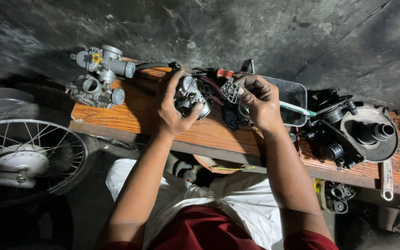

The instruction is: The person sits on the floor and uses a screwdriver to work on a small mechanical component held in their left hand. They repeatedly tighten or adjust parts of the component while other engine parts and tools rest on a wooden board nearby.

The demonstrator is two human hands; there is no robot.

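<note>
The left hand (174, 106) is wrapped around a small metal carburetor (191, 95). Its grip is tight on the part, with the thumb low and the fingers curled over the top. The carburetor is held just above the orange wooden worktop (116, 111), near the middle.

The right hand (261, 103) is just beside it. Its fingertips pinch a small grey metal piece (230, 90) with holes in it. That piece is right next to the carburetor, and the two look like they touch, but I cannot tell for sure.

Behind the hands lies a screwdriver (224, 73) with a red handle. A dark tray (296, 99) sits behind the right hand, and a green and white stick (296, 109) pokes out across it.

Two more carburetors (99, 76) rest on the left end of the worktop, well apart from the hands. One has a small yellow bit on top.

On the right end sit black engine parts (329, 139) and a round metal pulley (370, 133). A silver wrench (386, 179) lies near the front edge there.

A spoked wheel (28, 157) stands on the floor at the left, below the worktop. The person wears a white cloth (237, 203) over red clothes. The wall behind is dark and rough.
</note>
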